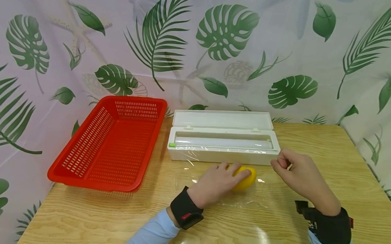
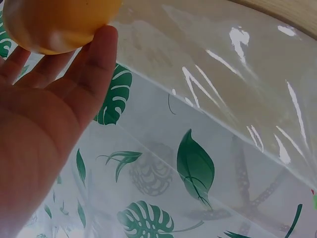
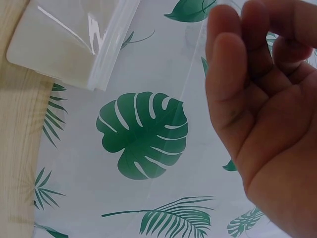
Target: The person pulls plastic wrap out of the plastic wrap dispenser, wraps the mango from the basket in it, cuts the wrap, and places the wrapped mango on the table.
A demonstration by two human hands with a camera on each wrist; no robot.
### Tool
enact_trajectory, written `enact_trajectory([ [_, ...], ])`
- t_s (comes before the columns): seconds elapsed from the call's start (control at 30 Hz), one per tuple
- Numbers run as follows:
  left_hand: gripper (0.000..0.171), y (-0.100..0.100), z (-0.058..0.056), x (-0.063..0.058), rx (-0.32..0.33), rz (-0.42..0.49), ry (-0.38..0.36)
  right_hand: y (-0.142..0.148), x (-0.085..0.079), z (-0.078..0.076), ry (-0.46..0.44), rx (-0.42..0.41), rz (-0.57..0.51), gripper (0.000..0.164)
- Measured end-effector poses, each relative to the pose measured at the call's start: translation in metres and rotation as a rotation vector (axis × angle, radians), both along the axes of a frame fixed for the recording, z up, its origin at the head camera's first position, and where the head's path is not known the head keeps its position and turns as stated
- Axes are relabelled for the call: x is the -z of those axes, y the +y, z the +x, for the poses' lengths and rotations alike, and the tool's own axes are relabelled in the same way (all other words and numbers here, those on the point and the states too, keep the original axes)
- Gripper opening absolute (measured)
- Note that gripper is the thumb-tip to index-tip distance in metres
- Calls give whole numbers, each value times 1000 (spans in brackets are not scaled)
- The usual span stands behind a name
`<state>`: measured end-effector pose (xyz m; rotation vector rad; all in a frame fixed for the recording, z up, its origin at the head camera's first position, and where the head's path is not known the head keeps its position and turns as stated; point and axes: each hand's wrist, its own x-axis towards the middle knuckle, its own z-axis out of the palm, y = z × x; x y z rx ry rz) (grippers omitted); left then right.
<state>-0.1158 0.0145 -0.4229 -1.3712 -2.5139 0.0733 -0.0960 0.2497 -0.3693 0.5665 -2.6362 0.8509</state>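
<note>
My left hand [image 1: 214, 183] curls its fingers over a smooth, oval yellow fruit [image 1: 245, 178], whose exact kind I cannot tell. In the left wrist view the fingertips press against the underside of the fruit [image 2: 62, 22]. Clear cling film [image 1: 196, 169] runs from the white film dispenser [image 1: 220, 157] over the tabletop around the fruit. Beside the dispenser's front right corner is my right hand [image 1: 299, 174], its fingers curled in. Nothing shows between those fingers in the right wrist view. The dispenser's lid [image 1: 221, 119] is up, exposing the film roll [image 1: 222, 143].
A red perforated basket [image 1: 148, 149] stands left of the dispenser on the wooden table [image 1: 90, 215]. At the dispenser's left end sits a small green slider [image 1: 172, 145]. Behind the table hangs a leaf-patterned cloth [image 1: 185, 45].
</note>
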Motion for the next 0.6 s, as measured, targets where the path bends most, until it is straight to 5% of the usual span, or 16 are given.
enact_trajectory([
  [0.27,58,3,0,8,12,-20,54,1,0,1,0,1,0,32],
  [0.6,55,3,-2,16,-5,-30,-54,2,-1,1,-5,7,-5,32],
])
